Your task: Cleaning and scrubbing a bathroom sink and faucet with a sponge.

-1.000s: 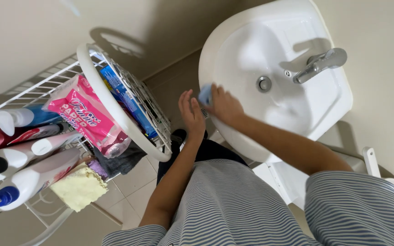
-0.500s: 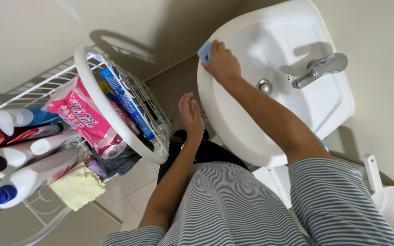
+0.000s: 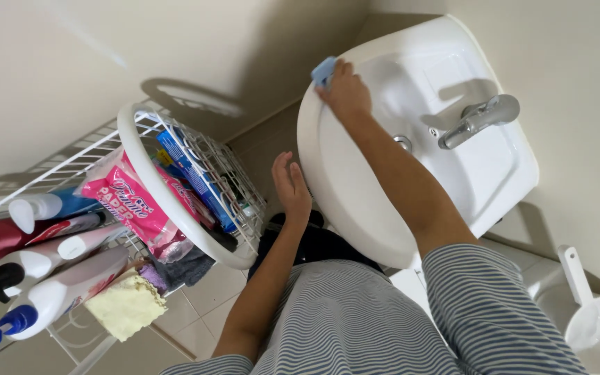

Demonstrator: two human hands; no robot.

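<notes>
The glossy white ceramic basin [image 3: 355, 201] carries a silver metal tap [image 3: 477, 119]. A small light-blue sponge [image 3: 323, 71] shows at its rim. Sleeves are grey with thin white stripes. The white wire rack [image 3: 196, 173] holds a pink printed packet [image 3: 130, 198], a pale yellow cloth [image 3: 126, 305], and red, white and blue bottles.

Single head-worn view, looking steeply down, close over the person's striped shirt; white sink [image 3: 355, 208] fills upper right, wire rack [image 3: 196, 173] left, tiled floor [image 3: 210, 298] below. No second view.
</notes>
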